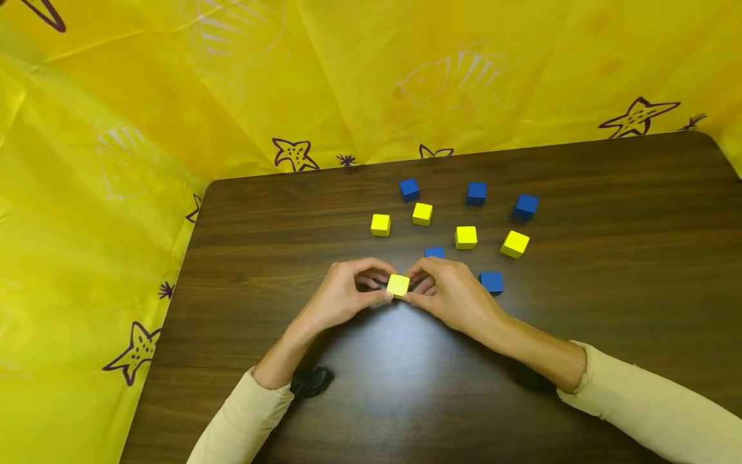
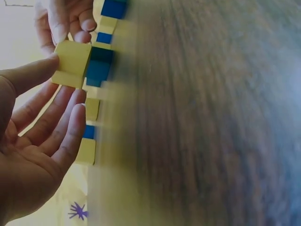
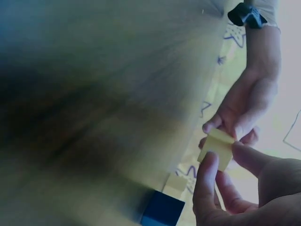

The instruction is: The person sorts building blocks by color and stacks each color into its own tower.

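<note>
- Yellow cube [image 1: 398, 285] between left hand [image 1: 339, 290] and right hand [image 1: 455, 290]; looks raised off dark wooden table [image 1: 243, 258], judging by both wrist views.
- Left hand: thumb and forefinger bent to a narrow pinch on the cube; remaining fingers loosely curved, holding nothing else.
- Right hand: matching pinch from the opposite side, thumb and forefinger on the cube; other fingers curved, free of contact as far as visible.
- Step in hand, as judged: two-handed holding of one cube, perhaps for turning or passing across. Cannot tell the share of weight on each side.
- Just past the right hand: partly hidden blue cube [image 1: 434, 252]. Just beside its outer edge: another blue cube [image 1: 491, 283].
- Farther out on the table: four loose yellow cubes [image 1: 466, 237], all apart; beyond these, three far blue cubes [image 1: 476, 193].
- Next move, as judged: calls for slackening one pinch only after a firm hold by the other, then level lowering onto bare wood.
- Risk, as judged: slip or twist on uneven release; possible knock against the partly hidden blue cube.
</note>
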### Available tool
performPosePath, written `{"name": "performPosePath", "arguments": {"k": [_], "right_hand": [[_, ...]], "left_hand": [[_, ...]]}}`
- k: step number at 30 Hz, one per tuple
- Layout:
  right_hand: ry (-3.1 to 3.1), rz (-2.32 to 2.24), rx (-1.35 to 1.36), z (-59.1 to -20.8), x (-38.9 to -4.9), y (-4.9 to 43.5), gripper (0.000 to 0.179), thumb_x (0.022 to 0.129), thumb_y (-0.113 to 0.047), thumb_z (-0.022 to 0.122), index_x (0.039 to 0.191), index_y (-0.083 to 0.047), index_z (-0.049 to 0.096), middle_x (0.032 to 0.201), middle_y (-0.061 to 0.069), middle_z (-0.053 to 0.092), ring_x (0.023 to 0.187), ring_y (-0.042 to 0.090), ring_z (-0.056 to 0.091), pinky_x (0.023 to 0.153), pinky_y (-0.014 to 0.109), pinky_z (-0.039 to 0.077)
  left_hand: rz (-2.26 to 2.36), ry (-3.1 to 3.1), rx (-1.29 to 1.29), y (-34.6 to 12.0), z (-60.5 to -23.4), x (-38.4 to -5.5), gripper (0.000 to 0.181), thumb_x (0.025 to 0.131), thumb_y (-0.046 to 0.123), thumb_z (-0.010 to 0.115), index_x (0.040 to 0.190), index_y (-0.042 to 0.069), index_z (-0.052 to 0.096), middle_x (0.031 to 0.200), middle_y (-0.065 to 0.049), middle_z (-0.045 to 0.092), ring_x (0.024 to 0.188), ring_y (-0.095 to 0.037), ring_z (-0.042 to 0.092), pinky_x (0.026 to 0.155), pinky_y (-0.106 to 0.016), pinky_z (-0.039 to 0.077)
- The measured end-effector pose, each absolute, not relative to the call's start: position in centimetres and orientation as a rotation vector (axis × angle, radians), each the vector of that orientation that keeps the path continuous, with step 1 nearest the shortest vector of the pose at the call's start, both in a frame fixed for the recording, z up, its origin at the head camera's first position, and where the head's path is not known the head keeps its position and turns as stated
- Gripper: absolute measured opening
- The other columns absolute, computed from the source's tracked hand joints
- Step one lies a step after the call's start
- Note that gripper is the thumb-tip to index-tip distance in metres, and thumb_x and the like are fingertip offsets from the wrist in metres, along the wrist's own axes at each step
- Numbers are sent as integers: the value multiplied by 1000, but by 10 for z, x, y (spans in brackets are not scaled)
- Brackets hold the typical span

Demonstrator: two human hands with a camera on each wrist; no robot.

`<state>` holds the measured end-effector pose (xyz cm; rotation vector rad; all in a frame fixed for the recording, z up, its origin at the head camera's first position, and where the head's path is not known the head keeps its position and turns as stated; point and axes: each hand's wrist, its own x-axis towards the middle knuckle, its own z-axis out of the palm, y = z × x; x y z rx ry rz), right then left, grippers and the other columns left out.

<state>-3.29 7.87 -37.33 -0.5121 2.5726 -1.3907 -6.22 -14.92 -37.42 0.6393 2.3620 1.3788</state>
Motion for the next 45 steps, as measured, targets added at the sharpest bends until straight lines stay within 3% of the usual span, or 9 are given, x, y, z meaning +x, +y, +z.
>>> {"name": "performPosePath", "arguments": {"k": [15, 24, 32, 45], "right_hand": [[2551, -1420, -519, -367, -50, 61, 26, 84, -15, 82, 106, -10, 70, 102, 2, 70, 81, 9, 70, 69, 22, 56], [2522, -1438, -543, -368, -62, 48, 24, 83, -16, 82, 104, -10, 71, 101, 1, 71, 82, 7, 71, 69, 20, 56], [2521, -1403, -547, -369, -68, 41, 24, 82, -15, 83, 103, -8, 72, 99, 2, 71, 80, 9, 70, 68, 19, 55], [2508, -1383, -604, -376, -77, 32, 19, 82, -10, 83, 98, -7, 74, 92, 3, 73, 78, 7, 69, 67, 18, 55]], "left_hand": [[1477, 2371, 565, -165, -371, -69, 31, 82, 5, 82, 110, 9, 71, 101, -4, 72, 88, -17, 70, 81, -30, 57], [1469, 2372, 499, -178, -366, -74, 32, 81, 5, 82, 111, 6, 70, 101, -10, 72, 90, -22, 70, 82, -33, 57], [1409, 2367, 424, -178, -353, -73, 32, 82, -5, 78, 112, -5, 67, 103, -20, 69, 94, -34, 69, 85, -42, 57], [1408, 2364, 423, -193, -376, -80, 32, 80, 3, 83, 109, 5, 69, 103, -12, 70, 93, -23, 70, 84, -32, 57]]}}
